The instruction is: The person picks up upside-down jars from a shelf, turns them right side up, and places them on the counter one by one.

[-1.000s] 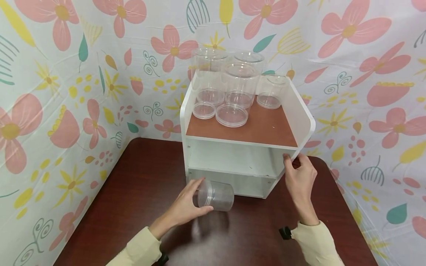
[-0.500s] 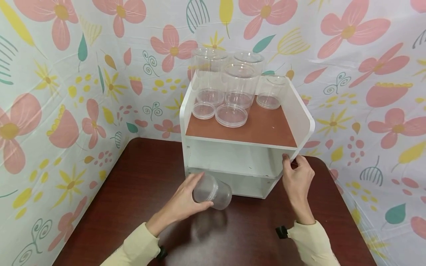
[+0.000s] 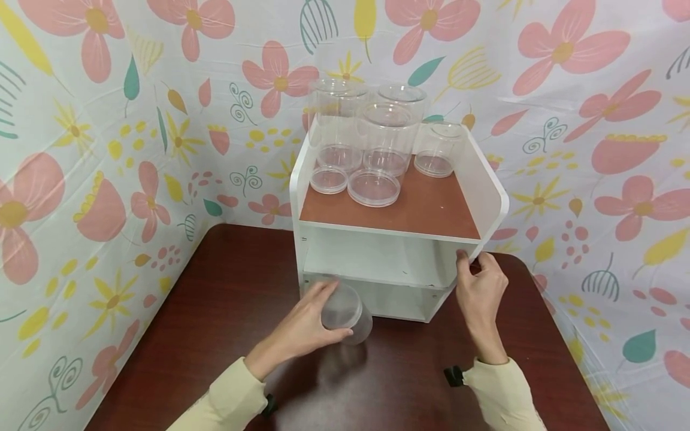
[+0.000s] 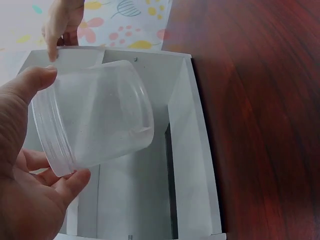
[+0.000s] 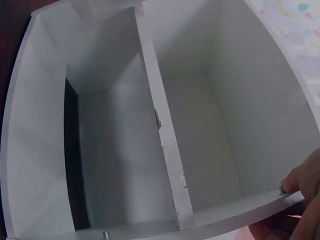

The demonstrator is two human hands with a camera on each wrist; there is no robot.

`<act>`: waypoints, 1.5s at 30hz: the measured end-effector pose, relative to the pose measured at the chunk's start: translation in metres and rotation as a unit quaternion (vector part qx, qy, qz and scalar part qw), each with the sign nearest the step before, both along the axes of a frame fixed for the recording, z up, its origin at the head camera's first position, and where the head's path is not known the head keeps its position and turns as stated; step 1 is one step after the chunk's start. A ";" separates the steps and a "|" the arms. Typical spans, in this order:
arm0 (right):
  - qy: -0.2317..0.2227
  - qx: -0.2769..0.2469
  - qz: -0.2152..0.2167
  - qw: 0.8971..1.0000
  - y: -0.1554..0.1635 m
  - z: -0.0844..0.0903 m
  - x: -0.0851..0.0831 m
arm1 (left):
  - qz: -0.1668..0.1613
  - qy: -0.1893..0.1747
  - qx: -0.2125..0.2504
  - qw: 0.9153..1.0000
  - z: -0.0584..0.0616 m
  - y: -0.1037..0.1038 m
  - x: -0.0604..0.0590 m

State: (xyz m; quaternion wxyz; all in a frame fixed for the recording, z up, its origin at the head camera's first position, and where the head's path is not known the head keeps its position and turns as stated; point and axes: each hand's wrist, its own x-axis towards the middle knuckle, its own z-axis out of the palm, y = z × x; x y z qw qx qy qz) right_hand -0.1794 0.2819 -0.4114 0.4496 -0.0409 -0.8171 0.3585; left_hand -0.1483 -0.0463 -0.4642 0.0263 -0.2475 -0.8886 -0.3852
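Observation:
A clear plastic jar point(image 3: 360, 321) hangs tilted over the table, in front of the small white shelf unit point(image 3: 487, 197). My left hand point(image 3: 304, 320) grips it near the ridged rim, thumb on one side and fingers on the other. In the left wrist view the jar point(image 4: 102, 117) looks see-through, with nothing visible inside. My right hand point(image 3: 482, 293) pinches the front edge of the unit's right side panel, with the thumb on the inner face. The right wrist view shows that thumb beside a small metal peg point(image 5: 283, 190); the other fingers are partly hidden behind the panel.
Several clear jars point(image 3: 374, 190) stand on the unit's brown top, most of them toward the left. A smaller one point(image 3: 435, 163) is at the back right. Two white compartments open below. The dark wooden table point(image 3: 242, 287) meets flower-patterned cloth walls.
My left hand has turned the jar from lying nearly level to a steeper tilt, rim end up and base lower. The right hand keeps its hold on the side panel.

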 end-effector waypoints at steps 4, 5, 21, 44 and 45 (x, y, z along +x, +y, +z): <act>0.002 -0.001 0.000 1.000 -0.001 0.000 0.000 | -0.001 0.002 -0.013 1.000 -0.006 0.004 -0.002; 0.002 -0.002 0.000 1.000 -0.001 0.000 0.000 | -0.001 0.003 -0.017 1.000 -0.007 0.005 -0.002; 0.009 0.003 0.004 1.000 0.000 -0.002 -0.002 | -0.004 0.032 -0.067 0.997 -0.039 0.023 -0.012; 0.016 0.007 0.003 1.000 0.001 -0.002 0.000 | -0.023 0.070 -0.090 0.993 -0.067 0.030 -0.018; 0.016 0.007 0.003 1.000 0.001 -0.003 0.000 | -0.022 0.072 -0.091 0.993 -0.068 0.030 -0.018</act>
